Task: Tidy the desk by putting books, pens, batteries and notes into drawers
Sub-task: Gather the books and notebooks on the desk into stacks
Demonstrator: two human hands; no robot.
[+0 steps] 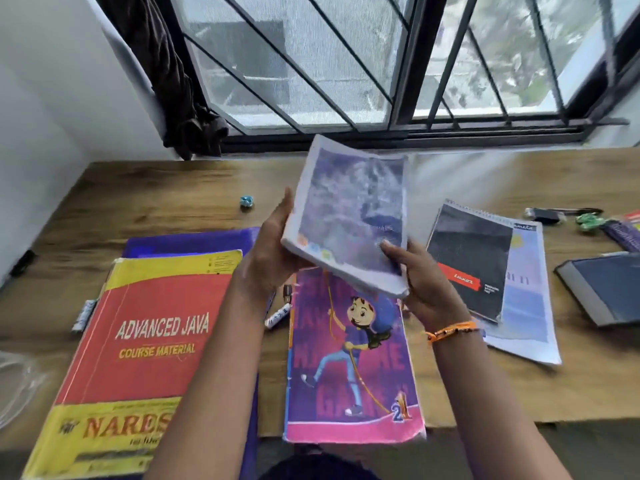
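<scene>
Both hands hold a thick book with a grey-purple cover (349, 209) tilted above the wooden desk (166, 199). My left hand (273, 251) grips its left edge and my right hand (419, 278) grips its lower right corner. Below it lies a pink book with a cartoon climber (349, 362). To the left lies a red and yellow "Advanced Java" book (138, 355) on a purple folder (187, 240). A black spiral notepad (471, 261) rests on a pale blue pad (523, 306) at the right. A white marker (277, 315) lies between the books.
A dark blue hardcover book (602, 289) sits at the right edge, with small green and black items (568, 216) behind it. A small blue-green object (246, 201) lies at the back left. Another marker (85, 313) peeks from the red book's left side. A barred window (346, 64) stands behind the desk.
</scene>
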